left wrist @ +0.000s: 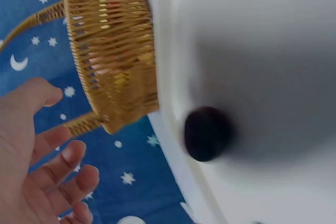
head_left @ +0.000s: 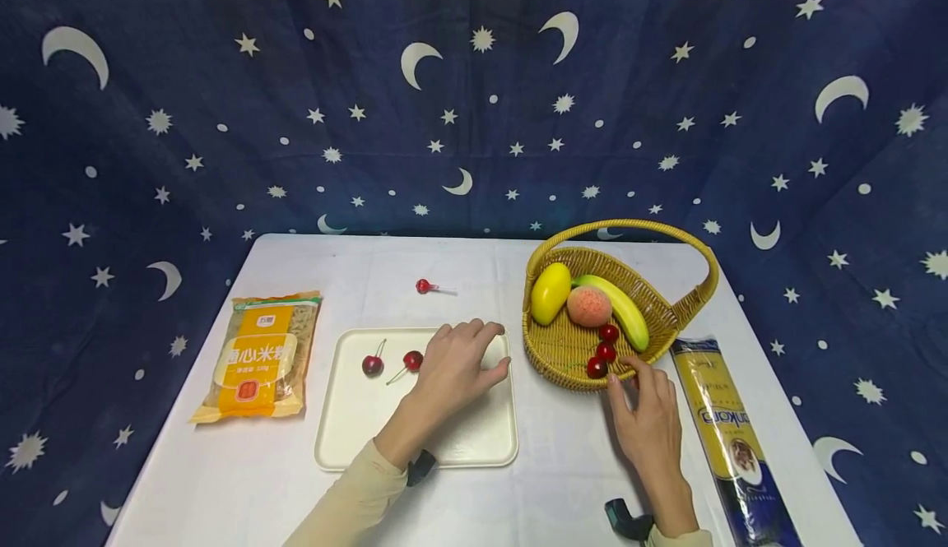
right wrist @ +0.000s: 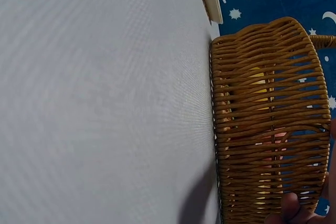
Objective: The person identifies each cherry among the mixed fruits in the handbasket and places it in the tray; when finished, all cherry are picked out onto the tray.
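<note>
My left hand [head_left: 462,362] hovers over the right part of a cream tray [head_left: 348,440], its fingers loosely spread with nothing gripped. Two stemmed cherries, one red cherry [head_left: 373,365] and another cherry [head_left: 412,360], lie in that tray. A blurred dark round thing [left wrist: 208,134] shows against a pale surface in the left wrist view. My right hand [head_left: 648,419] is at the front rim of a wicker basket [head_left: 548,358], thumb outside it and index finger over the edge. Something red [head_left: 634,382] shows by these fingers; whether they pinch it or the rim is unclear.
In the basket are a yellow mango [head_left: 551,294], a peach [head_left: 589,307], a banana [head_left: 625,312] and several cherries [head_left: 606,352]. A lollipop [head_left: 424,286] lies behind the tray. An orange food bag [head_left: 259,358] is at left, a long blue-yellow packet [head_left: 733,440] at right.
</note>
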`<state>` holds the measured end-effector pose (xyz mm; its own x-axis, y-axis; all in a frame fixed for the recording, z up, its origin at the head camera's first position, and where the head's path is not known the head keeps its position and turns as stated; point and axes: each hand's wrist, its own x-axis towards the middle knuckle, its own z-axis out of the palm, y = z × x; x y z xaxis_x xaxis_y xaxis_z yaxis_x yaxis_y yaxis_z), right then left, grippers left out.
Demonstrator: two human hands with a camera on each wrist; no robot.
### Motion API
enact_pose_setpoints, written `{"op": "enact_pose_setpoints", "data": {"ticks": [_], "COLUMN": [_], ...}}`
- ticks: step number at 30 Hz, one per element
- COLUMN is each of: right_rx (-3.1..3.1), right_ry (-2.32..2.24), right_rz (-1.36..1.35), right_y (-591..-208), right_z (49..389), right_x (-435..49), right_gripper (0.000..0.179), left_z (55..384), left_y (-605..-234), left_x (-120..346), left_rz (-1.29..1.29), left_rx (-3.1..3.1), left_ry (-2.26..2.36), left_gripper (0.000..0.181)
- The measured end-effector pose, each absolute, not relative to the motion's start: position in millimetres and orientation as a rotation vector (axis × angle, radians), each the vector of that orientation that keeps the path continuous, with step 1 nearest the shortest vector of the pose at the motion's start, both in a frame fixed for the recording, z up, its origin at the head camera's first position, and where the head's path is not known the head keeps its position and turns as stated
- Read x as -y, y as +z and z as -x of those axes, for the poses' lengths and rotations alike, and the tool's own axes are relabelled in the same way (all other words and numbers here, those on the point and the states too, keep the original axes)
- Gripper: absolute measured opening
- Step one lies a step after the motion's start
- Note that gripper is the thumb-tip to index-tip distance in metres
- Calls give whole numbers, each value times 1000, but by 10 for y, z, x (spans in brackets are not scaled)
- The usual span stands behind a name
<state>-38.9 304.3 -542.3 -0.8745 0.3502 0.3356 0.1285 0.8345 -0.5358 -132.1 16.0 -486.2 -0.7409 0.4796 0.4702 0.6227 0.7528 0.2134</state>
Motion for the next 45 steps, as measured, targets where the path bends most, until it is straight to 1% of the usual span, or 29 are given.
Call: {"op": "enact_pose_setpoints", "data": {"ticks": [5, 10, 15, 22, 28, 35, 37, 42, 45], "right_rx": [2579, 2582, 2581, 2559, 2557, 2591, 2595, 2584, 2580], "right_ry": [711, 722, 731, 724, 726, 746, 748, 746, 741], "right_rz": [347, 351, 347, 309, 323, 364, 373, 365, 355], "right_y": [-5427, -5431, -5434, -5437, -5436, -5459, -5473, -5483, -5476], "right_z": [385, 385, 382, 405, 401, 390, 382, 370, 374], "right_x": [-3039, -3039, -3051, -3061, -3076, -3074, -3063, -3042, -3035], "right_gripper": [38, 38, 38, 37, 37, 38, 38, 36, 36], "left_z": [1400, 1480, 1558, 1674, 1783, 1818, 1829, 1867, 1879], "left_y": [-4661, -4538, -4483, -4387, -4308, -4367, -4406, -4522, -4583], "left_x": [-362, -611, -886, -1252, -1533, -1791, -1825, -1864, -1882], "left_rz": [986, 1131, 1297, 1523, 1684, 1847, 1880, 1924, 1926], "left_rx": [2493, 2478, 2496, 2598, 2755, 2836, 2829, 2861, 2895], "left_ry": [-495, -419, -277, -159, -108, 164, 205, 237, 274], "left_gripper": [32, 33, 34, 41, 40, 44, 40, 20, 21]}}
